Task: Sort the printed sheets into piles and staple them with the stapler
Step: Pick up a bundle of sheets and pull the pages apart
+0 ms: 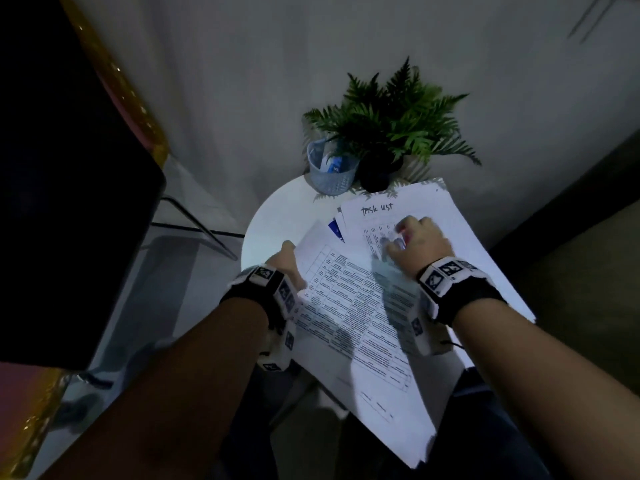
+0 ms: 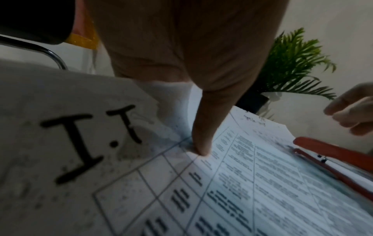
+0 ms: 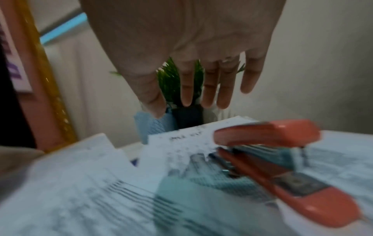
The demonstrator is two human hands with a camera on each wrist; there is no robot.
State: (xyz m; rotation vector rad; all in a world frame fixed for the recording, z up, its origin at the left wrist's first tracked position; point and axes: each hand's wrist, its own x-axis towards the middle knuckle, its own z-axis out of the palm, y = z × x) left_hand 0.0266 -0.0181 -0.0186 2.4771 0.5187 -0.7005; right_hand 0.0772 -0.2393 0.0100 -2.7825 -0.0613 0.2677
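A sheaf of printed table sheets (image 1: 353, 323) lies slanted over the table's near edge. My left hand (image 1: 286, 263) pinches its left margin, with the thumb (image 2: 201, 143) pressed on top and the fingers hidden beneath. A sheet marked "I.T" (image 2: 70, 143) shows beside that thumb. To the right lies a pile headed "task list" (image 1: 433, 209). An orange stapler (image 3: 282, 167) rests on the papers there. My right hand (image 3: 187, 102) hovers just above the stapler with straight, spread fingers and does not touch it. In the head view the right hand (image 1: 415, 240) covers the stapler.
The small round white table (image 1: 277, 220) carries a potted fern (image 1: 391, 119) and a blue mesh cup (image 1: 330, 168) at its far edge, against the wall. A black chair (image 1: 69, 168) with a metal frame (image 1: 194, 216) stands to the left.
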